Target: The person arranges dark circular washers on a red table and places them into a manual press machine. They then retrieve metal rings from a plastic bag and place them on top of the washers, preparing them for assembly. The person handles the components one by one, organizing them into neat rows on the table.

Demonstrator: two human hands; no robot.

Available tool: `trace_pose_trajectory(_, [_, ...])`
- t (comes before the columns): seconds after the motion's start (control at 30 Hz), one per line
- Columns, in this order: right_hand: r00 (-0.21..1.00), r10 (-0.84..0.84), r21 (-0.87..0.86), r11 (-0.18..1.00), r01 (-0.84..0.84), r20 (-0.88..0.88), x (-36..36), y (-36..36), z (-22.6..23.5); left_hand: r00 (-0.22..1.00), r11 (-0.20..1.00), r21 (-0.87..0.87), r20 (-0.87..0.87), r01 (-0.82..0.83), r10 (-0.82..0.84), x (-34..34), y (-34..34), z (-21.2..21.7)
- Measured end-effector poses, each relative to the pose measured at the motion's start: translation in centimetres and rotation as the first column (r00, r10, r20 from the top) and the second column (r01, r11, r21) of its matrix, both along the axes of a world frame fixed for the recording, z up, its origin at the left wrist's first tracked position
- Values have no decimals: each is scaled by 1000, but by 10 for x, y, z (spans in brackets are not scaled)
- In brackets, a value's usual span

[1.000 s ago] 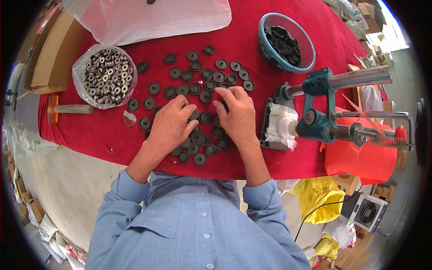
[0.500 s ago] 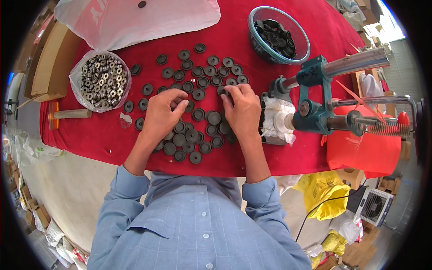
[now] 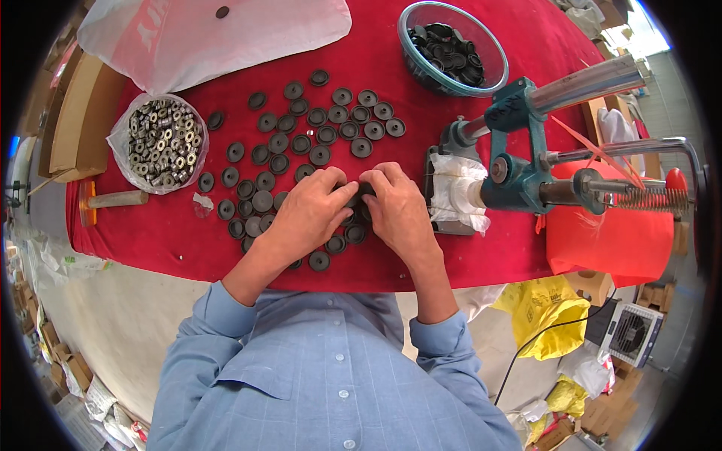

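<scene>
The bare left hand [image 3: 312, 207] and bare right hand [image 3: 397, 203] are resting with bent fingers, tips close together, around a round black plastic-looking disc [image 3: 364, 191]. Fingers are covering it, so I cannot tell whether either hand is pinching it, or its tilt; its round form is offering no long axis. Beyond the hands, loose black rimmed discs [image 3: 320, 155] are lying flat, broad faces pointing upward, probably spread for easy reach.

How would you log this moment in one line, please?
left hand: over black discs, grip unclear | right hand: close beside it, grip unclear | metal rings: left of discs | green press: right of both hands
</scene>
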State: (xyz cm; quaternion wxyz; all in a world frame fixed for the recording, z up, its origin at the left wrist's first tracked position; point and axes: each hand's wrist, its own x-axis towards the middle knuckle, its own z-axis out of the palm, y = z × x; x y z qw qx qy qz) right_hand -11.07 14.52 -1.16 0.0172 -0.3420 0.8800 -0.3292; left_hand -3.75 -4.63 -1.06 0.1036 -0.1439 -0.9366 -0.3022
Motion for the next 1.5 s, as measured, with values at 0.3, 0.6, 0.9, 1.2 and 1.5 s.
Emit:
trace_pose_trajectory(0.3, [976,-215,-208,957,204,-34,-13,3,4,969,974,210,247,-83,29,-5,-2,12])
trace_pose_trajectory(0.6, [988,-117,-111,988,106,-104,-38,2,-8,984,916,358,58,-179,169,-22,-6,4])
trace_pose_trajectory(0.9, [988,-151,-111,982,154,29,15,36,29,996,992,101,-45,-78,83,-30,-5,-12])
trace_pose_trajectory(1.2, [993,-24,-116,993,38,111,37,23,11,980,933,300,26,-197,198,-2,-26,15])
trace_pose_trajectory(1.5, [984,-144,-213,963,164,108,15,2,-6,894,883,185,-44,-430,445,93,-52,13])
